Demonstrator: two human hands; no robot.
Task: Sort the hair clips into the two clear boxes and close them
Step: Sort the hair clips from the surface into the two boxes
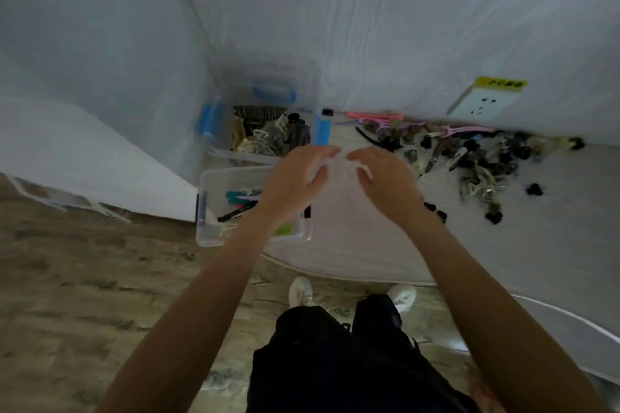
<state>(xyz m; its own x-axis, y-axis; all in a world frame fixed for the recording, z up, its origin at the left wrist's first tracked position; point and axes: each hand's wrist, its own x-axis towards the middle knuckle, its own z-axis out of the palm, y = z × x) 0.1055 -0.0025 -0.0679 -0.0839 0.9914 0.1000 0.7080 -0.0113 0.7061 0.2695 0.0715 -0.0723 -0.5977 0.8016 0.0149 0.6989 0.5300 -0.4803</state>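
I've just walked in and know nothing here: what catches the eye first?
Two bare hands, left hand and right hand, meet mid-picture over a pale table. Right of them sprawls a pile of hair clips, mostly dark. Left stand two clear boxes, lids off, partly filled.

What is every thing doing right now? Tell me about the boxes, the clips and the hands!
Far clear box: open, partly filled with dark and beige clips.
Near clear box: open, a few colourful clips inside.
Pile of hair clips: loose on the table, unsorted.
Left hand: fingers spread, holding nothing I can make out.
Right hand: the same, beside the left.
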